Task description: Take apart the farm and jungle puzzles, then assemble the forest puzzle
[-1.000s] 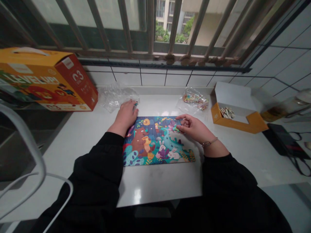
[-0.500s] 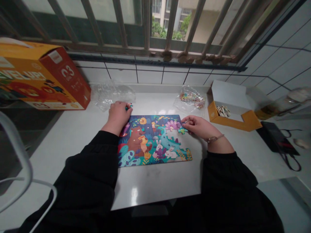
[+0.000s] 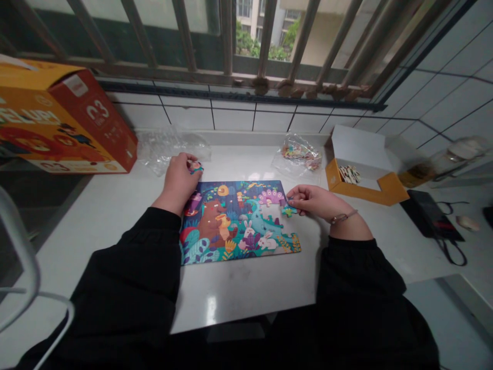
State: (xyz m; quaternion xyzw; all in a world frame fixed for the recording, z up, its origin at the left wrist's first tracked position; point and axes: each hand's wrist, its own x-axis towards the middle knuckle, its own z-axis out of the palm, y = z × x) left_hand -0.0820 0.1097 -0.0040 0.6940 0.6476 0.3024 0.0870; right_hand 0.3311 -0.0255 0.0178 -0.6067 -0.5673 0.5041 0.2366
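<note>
A colourful jigsaw puzzle (image 3: pixel 234 221) with a bear and rabbits lies flat on the white counter (image 3: pixel 246 288) in front of me. My left hand (image 3: pixel 177 180) rests at the puzzle's upper left corner, fingers curled around a small loose puzzle piece (image 3: pixel 195 166). My right hand (image 3: pixel 314 202) sits at the puzzle's right edge and pinches a green puzzle piece (image 3: pixel 288 209) that lies against that edge, beside a white gap in the picture. Both arms wear black sleeves.
An orange puzzle box (image 3: pixel 57 123) stands at the back left, with an empty clear plastic bag (image 3: pixel 165 146) beside it. A bag of loose pieces (image 3: pixel 300 154) and an open small orange box (image 3: pixel 362 174) lie at the back right. A dark phone with cable (image 3: pixel 431 216) is far right.
My right hand has drawn the green piece rightward, from over the picture to the puzzle's right edge. My left hand has shifted slightly up and left with its piece. The view has tilted.
</note>
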